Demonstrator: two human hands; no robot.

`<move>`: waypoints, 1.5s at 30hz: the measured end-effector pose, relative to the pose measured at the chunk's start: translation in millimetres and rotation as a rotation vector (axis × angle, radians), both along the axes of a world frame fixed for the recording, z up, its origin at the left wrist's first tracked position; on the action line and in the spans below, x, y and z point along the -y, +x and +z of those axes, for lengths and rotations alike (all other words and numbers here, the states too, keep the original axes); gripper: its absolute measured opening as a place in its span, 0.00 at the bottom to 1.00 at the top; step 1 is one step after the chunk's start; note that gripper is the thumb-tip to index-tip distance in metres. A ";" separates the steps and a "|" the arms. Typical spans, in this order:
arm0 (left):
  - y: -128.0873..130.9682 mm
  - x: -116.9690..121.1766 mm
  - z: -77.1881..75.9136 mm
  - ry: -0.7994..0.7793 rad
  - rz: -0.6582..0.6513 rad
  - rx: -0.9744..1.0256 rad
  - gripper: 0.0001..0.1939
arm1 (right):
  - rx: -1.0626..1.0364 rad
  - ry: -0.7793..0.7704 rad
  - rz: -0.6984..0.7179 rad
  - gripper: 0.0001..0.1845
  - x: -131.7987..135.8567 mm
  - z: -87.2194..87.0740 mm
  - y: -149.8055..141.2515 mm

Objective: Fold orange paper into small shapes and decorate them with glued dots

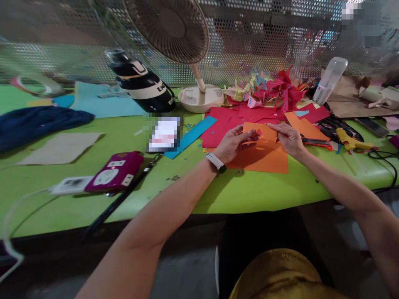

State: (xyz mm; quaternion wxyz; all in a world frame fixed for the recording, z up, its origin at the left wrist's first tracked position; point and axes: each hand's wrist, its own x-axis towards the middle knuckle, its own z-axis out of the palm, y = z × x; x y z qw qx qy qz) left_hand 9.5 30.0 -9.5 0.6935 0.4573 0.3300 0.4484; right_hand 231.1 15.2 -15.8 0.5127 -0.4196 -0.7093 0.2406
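My left hand [232,145], with a white-banded watch [215,162] on its wrist, is closed on the left side of a small orange paper sheet [257,126]. A small red paper triangle [258,132] shows at its fingertips. My right hand [289,139] pinches the same sheet near its upper right corner. Below both hands another orange sheet [271,162] lies flat on the green table. Behind them are red paper sheets [224,120] and a heap of folded paper pieces [280,89], mostly red. A red utility knife [318,143] rests beside my right wrist.
Left of my hands lie a blue paper strip [199,133], a phone [164,133] and a purple power strip [115,172]. A black bottle [145,89] and a fan [201,99] stand behind. At right are a yellow glue gun [352,140], cables and a clear bottle [330,81].
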 end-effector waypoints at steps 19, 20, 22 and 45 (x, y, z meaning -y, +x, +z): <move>3.4 -5.2 -9.0 0.160 0.205 -0.016 0.26 | -0.353 -0.349 0.116 0.28 7.0 8.5 -11.5; 4.1 -4.1 -9.0 0.183 0.197 -0.021 0.26 | -0.338 -0.357 0.124 0.29 6.3 7.1 -12.7; 5.2 -1.9 -8.7 0.219 0.175 -0.033 0.27 | -0.315 -0.363 0.129 0.31 4.6 4.3 -14.9; -3.9 -2.9 4.6 -0.012 0.092 -0.012 0.16 | -0.265 -0.142 0.015 0.05 -1.2 5.8 -9.1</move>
